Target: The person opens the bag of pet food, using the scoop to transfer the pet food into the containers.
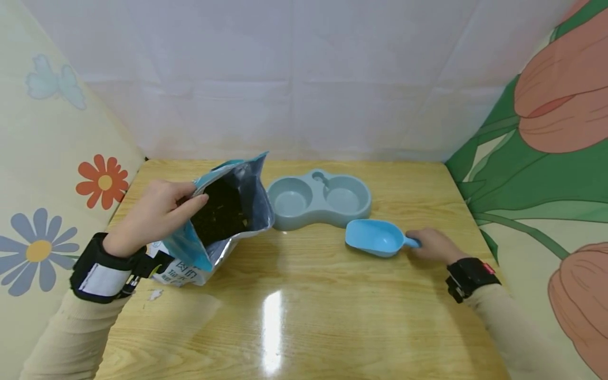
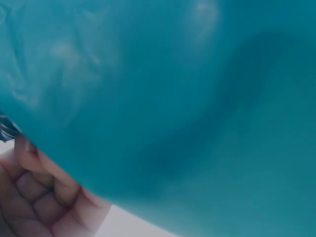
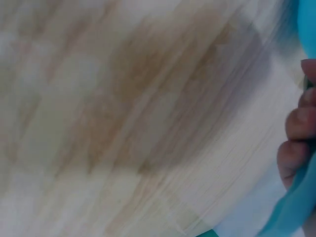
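My left hand (image 1: 163,214) grips the top edge of a blue and silver foil bag (image 1: 258,203), thumb over the rim. The bag leans with its mouth open, and dark brown pellets (image 1: 220,214) show inside. In the left wrist view the bag's teal side (image 2: 187,118) fills most of the picture, with curled fingers (image 2: 49,182) at its edge. On the right, my right hand (image 1: 434,245) holds a light blue scoop (image 1: 380,236) by its handle. The scoop's bowl points left. Right wrist view: fingers (image 3: 298,123) curl round the blue handle (image 3: 291,207).
A grey-blue double bowl (image 1: 318,211) stands at the back middle of the wooden table (image 1: 323,316), just behind the scoop. A small white scrap (image 1: 155,294) lies near the bag. A white cloth wall (image 1: 294,79) rises behind, with flower-patterned panels (image 1: 537,211) at the sides.
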A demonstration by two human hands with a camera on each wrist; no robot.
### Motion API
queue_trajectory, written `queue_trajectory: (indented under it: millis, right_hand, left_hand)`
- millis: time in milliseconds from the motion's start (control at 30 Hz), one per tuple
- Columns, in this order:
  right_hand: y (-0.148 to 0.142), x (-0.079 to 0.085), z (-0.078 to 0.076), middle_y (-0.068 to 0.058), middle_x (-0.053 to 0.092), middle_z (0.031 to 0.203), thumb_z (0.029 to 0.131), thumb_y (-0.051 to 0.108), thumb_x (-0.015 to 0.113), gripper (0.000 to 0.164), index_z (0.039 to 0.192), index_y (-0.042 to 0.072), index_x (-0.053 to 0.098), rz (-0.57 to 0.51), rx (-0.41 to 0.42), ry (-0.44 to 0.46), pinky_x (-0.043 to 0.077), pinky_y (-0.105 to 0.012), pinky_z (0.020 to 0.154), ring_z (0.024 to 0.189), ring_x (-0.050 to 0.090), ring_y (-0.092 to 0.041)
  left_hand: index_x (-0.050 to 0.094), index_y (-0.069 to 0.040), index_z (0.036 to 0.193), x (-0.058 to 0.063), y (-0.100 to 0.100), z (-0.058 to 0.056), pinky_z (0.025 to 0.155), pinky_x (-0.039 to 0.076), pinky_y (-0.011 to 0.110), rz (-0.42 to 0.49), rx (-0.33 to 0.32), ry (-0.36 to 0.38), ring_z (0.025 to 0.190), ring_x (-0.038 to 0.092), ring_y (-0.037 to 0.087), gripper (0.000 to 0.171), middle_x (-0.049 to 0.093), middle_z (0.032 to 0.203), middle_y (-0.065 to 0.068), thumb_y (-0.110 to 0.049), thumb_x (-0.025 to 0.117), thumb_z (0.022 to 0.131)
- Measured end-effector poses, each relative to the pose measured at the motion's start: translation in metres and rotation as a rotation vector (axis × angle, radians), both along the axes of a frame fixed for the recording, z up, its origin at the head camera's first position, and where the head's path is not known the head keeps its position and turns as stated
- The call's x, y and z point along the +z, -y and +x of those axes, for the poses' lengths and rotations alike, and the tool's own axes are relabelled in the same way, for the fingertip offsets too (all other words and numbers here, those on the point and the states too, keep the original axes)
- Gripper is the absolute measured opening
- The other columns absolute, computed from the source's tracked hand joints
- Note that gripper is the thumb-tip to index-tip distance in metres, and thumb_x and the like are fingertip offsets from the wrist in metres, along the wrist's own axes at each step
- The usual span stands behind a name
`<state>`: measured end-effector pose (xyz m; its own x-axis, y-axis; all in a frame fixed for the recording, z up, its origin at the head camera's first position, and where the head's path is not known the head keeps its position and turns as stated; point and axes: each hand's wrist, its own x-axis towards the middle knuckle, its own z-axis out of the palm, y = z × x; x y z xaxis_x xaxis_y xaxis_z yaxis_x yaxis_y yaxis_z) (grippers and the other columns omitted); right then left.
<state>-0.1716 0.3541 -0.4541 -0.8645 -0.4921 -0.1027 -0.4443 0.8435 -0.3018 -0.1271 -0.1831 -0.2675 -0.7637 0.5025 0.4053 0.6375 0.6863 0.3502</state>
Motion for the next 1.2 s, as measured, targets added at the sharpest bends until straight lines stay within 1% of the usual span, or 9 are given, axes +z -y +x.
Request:
queue_trajectory:
  millis: [100, 300, 400, 600, 800, 1033, 1200]
  right_hand:
    - [0.002, 0.002, 0.007, 0.005, 0.038, 0.061, 0.074, 0.003, 0.063, 0.019, 0.071, 0.013, 0.047, -0.012, -0.006, 0.002, 0.031, -0.028, 0.053, 0.055, 0.036, -0.010]
    - [0.008, 0.009, 0.019, 0.007, 0.035, 0.060, 0.075, 0.004, 0.065, 0.020, 0.072, 0.014, 0.048, -0.044, 0.017, -0.001, 0.031, -0.026, 0.052, 0.053, 0.034, -0.007]
    - [0.014, 0.014, 0.022, 0.007, 0.035, 0.059, 0.076, 0.005, 0.065, 0.021, 0.072, 0.014, 0.047, -0.065, 0.018, 0.009, 0.031, -0.025, 0.051, 0.052, 0.034, -0.005]
    - [0.032, 0.025, 0.027, 0.008, 0.037, 0.059, 0.077, 0.007, 0.065, 0.020, 0.072, 0.015, 0.047, -0.051, 0.039, 0.016, 0.032, -0.024, 0.051, 0.052, 0.035, -0.004]
    - [0.054, 0.042, 0.034, 0.009, 0.035, 0.058, 0.077, 0.008, 0.066, 0.020, 0.072, 0.015, 0.048, -0.068, 0.069, 0.020, 0.033, -0.023, 0.051, 0.051, 0.034, -0.004]
    - [0.073, 0.062, 0.039, 0.008, 0.037, 0.059, 0.077, 0.009, 0.067, 0.019, 0.073, 0.015, 0.049, -0.133, 0.070, -0.037, 0.034, -0.023, 0.050, 0.051, 0.035, -0.003]
    - [0.083, 0.080, 0.042, 0.009, 0.036, 0.060, 0.077, 0.008, 0.065, 0.017, 0.075, 0.015, 0.050, -0.184, 0.097, -0.078, 0.033, -0.023, 0.050, 0.051, 0.034, -0.002]
  left_hand:
    - [0.038, -0.015, 0.060, -0.001, -0.001, 0.000, 0.041, 0.025, 0.025, -0.001, -0.004, 0.002, 0.041, 0.025, 0.005, 0.033, 0.022, 0.052, -0.010, -0.009, 0.058, 0.085]
    - [0.039, -0.014, 0.060, -0.002, -0.004, -0.002, 0.041, 0.026, 0.025, -0.001, 0.001, 0.003, 0.041, 0.027, 0.005, 0.032, 0.022, 0.052, -0.009, -0.009, 0.058, 0.085]
    - [0.039, -0.014, 0.060, -0.003, -0.006, -0.002, 0.041, 0.026, 0.024, -0.004, 0.009, 0.010, 0.041, 0.028, 0.005, 0.032, 0.023, 0.052, -0.009, -0.009, 0.058, 0.086]
    - [0.038, -0.014, 0.059, -0.004, -0.007, -0.002, 0.040, 0.025, 0.025, -0.017, 0.005, 0.010, 0.041, 0.026, 0.006, 0.034, 0.021, 0.052, -0.009, -0.008, 0.058, 0.085]
    - [0.038, -0.015, 0.059, -0.005, -0.009, -0.001, 0.041, 0.025, 0.024, -0.027, 0.006, 0.024, 0.041, 0.026, 0.006, 0.033, 0.022, 0.052, -0.009, -0.011, 0.058, 0.086]
    - [0.040, -0.016, 0.060, -0.006, -0.010, -0.002, 0.041, 0.026, 0.024, -0.013, 0.003, 0.009, 0.041, 0.027, 0.004, 0.033, 0.022, 0.052, -0.009, -0.011, 0.060, 0.085]
    - [0.039, -0.015, 0.060, -0.007, -0.009, -0.003, 0.041, 0.025, 0.024, -0.007, 0.006, 0.007, 0.041, 0.026, 0.004, 0.033, 0.022, 0.052, -0.009, -0.010, 0.060, 0.085]
